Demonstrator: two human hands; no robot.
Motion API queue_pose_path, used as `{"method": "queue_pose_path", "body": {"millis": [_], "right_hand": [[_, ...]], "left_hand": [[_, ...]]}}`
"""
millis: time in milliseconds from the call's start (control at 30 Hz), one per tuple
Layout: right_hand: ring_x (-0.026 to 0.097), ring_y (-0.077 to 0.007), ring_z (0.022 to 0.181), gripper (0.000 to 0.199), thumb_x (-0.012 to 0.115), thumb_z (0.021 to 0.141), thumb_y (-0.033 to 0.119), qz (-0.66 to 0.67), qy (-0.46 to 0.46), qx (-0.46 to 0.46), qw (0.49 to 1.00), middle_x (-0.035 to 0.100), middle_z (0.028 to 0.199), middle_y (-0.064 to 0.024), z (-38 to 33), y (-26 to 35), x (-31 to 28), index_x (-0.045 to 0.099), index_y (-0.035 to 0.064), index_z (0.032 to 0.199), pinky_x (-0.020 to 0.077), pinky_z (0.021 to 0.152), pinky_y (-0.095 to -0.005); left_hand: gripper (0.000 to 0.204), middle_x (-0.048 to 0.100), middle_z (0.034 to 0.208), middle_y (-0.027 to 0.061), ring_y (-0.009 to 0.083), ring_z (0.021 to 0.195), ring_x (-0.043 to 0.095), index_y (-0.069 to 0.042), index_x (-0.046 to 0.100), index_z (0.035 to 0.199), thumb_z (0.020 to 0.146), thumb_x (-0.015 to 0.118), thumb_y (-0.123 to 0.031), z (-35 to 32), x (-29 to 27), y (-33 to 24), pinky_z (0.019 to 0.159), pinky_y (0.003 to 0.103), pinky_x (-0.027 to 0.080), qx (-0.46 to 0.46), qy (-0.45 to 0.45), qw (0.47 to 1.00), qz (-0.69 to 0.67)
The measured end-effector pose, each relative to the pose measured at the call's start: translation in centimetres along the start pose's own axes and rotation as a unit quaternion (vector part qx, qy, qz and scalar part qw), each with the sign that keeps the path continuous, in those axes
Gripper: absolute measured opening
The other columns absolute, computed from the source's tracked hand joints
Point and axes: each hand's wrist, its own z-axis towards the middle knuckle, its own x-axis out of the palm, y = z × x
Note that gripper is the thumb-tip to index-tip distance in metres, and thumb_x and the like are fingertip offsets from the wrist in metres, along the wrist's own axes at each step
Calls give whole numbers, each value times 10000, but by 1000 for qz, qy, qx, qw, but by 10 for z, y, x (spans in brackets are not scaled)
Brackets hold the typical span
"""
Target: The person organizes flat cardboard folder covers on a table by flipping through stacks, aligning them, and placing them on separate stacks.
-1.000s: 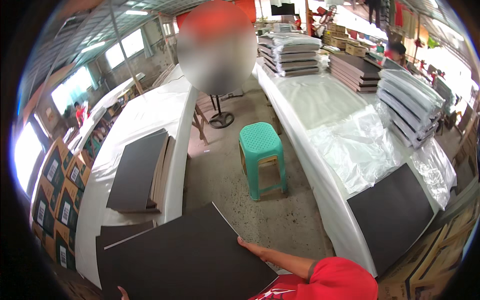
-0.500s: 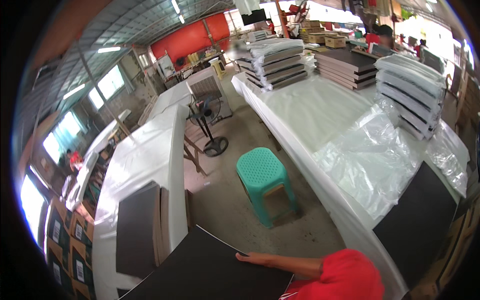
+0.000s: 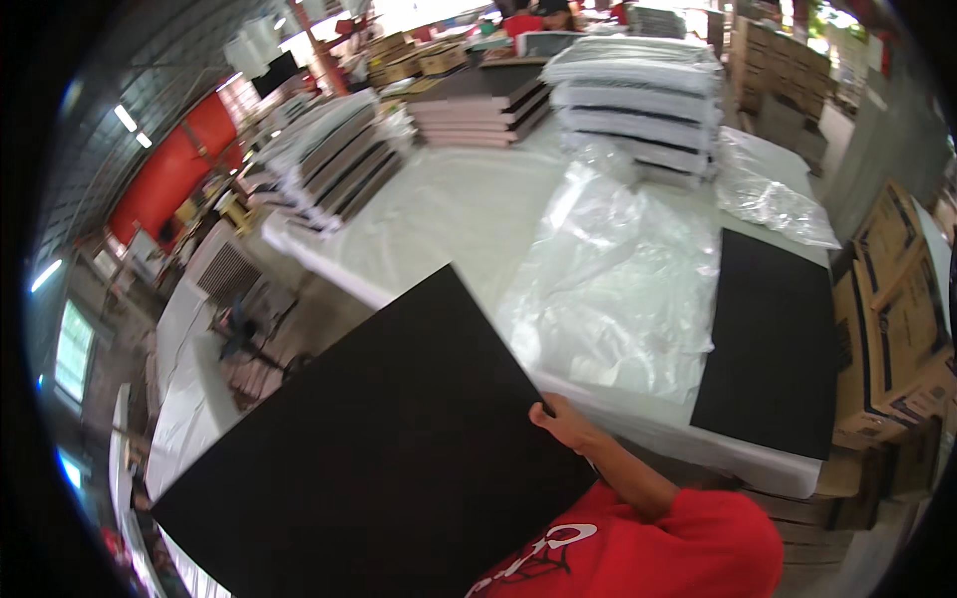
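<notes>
A large black board (image 3: 389, 439) is held tilted in front of me, over the near edge of the plastic-covered table. My right hand (image 3: 566, 423) grips its right edge, with the thumb on the black face and the other fingers hidden behind. My left hand does not show. Beyond the board, a sheet of clear plastic film (image 3: 623, 289) lies crumpled on the table. Another black panel (image 3: 768, 344) lies flat at the table's right end, beside the film.
The white-covered table (image 3: 459, 199) carries a stack of plastic-wrapped panels (image 3: 638, 100), bare dark panels (image 3: 483, 100) and another wrapped stack (image 3: 334, 154). Cardboard boxes (image 3: 892, 319) stand at the right. A black fan (image 3: 244, 339) stands on the floor at the left.
My view has swung right, toward the table with the film. The board has come up higher with my right hand still on its edge. The green stool has left the view.
</notes>
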Motion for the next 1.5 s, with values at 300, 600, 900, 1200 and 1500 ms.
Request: {"method": "queue_pose_path", "body": {"millis": [300, 600, 900, 1200, 1500], "right_hand": [[549, -148, 870, 735, 738, 621, 538, 2, -409, -187, 893, 600, 904, -71, -7, 31, -84, 545, -47, 1022, 444, 760, -306], [539, -174, 894, 820, 862, 439, 250, 38, -560, -245, 790, 551, 956, -81, 61, -15, -91, 459, -42, 1091, 452, 765, -312], [480, -221, 1071, 897, 790, 550, 247, -35, -480, -247, 841, 490, 1178, -100, 117, -55, -102, 331, -20, 1274, 392, 917, -346], [432, -217, 1127, 464, 459, 842, 88, -53, -541, -96, 834, 473, 1207, -122, 99, -40, -121, 366, -24, 1283, 351, 929, -306], [418, -88, 663, 481, 597, 782, 235, 14, -640, -87, 764, 497, 868, -24, 90, -37, -77, 443, 0, 1172, 318, 522, -225]], "left_hand": [[573, 478, 1162, 152, 223, 1057, 441, 41, 421, 1203, 932, 302, -449, 177, 259, 20, 887, 383, 371, 160, 186, 951, -187], [577, 475, 1128, 75, 190, 1045, 445, -18, 446, 1153, 904, 344, -528, 293, 521, 29, 887, 375, 379, 132, 334, 815, -455], [627, 372, 1308, 91, 255, 1196, 362, -44, 330, 1310, 876, 423, -488, 393, 592, 90, 1040, 410, 220, 51, 623, 631, -459], [1019, 459, 1226, 128, 243, 1074, 462, 61, 375, 1237, 698, 270, -797, 407, 622, 98, 928, 381, 388, 20, 502, 822, -268], [1061, 370, 1342, 157, 306, 1189, 398, -17, 293, 1329, 642, 324, -826, 385, 591, 83, 1015, 425, 300, -68, 580, 650, -487]]}}
